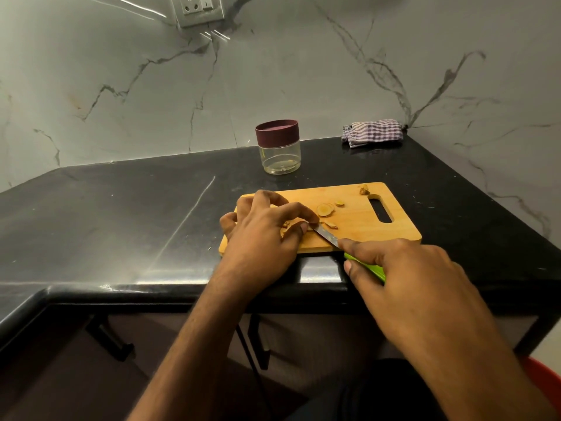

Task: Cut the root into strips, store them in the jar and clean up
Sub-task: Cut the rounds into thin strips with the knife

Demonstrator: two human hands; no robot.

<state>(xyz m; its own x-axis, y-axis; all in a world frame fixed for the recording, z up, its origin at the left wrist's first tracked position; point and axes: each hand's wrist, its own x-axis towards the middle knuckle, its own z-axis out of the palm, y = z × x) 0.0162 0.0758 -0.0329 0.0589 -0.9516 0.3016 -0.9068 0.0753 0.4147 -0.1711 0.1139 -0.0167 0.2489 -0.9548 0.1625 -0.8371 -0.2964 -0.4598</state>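
- Black stone counter (127, 208) against a grey veined wall, socket (197, 9) high up.
- Near the counter's front edge, a wooden board (358, 229): close enough for both hands to work without reaching.
- Root piece (310, 228) on the board, mostly hidden under the left hand (261, 238); pinched between thumb and forefinger, likely to stop it skidding under the blade.
- Knife (326, 236) laid slantwise, tip at the pinched piece; green handle wrapped in the right hand (406, 278), forefinger stretched along the blade's back, probably for steadier pressure.
- Round slices (325, 209) and a cut sliver (331, 224) just beyond the blade, pushed clear of the cutting spot; a scrap (364, 189) by the handle slot.
- Jar (279, 147) behind the board, lid on, looking almost bare inside: storing not yet begun.
- Checked cloth (373, 132) in the far corner, handy for wiping later.
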